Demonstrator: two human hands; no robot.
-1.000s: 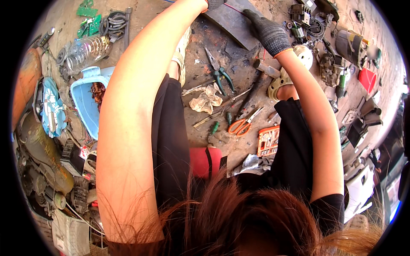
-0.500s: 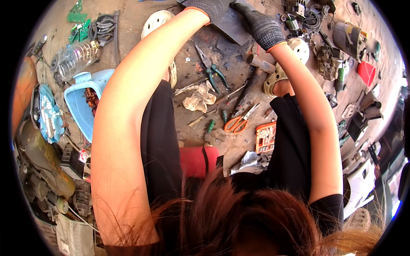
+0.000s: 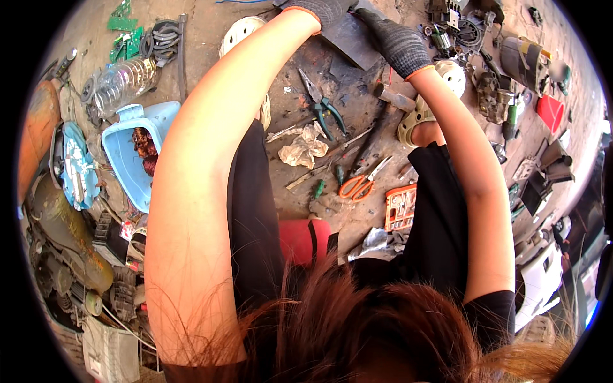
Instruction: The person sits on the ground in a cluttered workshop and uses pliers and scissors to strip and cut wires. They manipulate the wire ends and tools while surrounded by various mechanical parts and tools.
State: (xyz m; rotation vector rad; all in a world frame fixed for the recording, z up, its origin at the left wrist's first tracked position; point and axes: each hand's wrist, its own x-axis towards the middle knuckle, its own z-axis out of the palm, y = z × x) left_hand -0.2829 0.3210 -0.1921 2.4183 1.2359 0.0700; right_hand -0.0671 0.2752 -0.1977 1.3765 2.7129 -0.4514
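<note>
At the top edge my left hand [image 3: 316,13], in a grey orange-cuffed glove, is over the dark metal plate [image 3: 352,48]; its fingertips are hard to see. My gloved right hand [image 3: 399,45] touches the plate's upper part, fingers pressed together; what they hold, if anything, is unclear. Below them lie open green-handled pliers [image 3: 321,102], a hammer [image 3: 394,97], crumpled paper [image 3: 304,148], orange-handled scissors [image 3: 356,187], a small green screwdriver [image 3: 318,189] and an orange tool case [image 3: 400,207].
On the left are a blue basin [image 3: 124,159], plastic bottle [image 3: 128,86], circuit boards [image 3: 124,41] and metal scrap [image 3: 76,255]. Motor parts [image 3: 495,96], a red container [image 3: 550,113] and a white panel [image 3: 536,287] lie right. Beige clogs [image 3: 415,127] are on my feet, beside the tools.
My left hand has moved rightward and a little down over the plate, closer to my right hand. The left clog's upper part has come into view. The tools lie as before.
</note>
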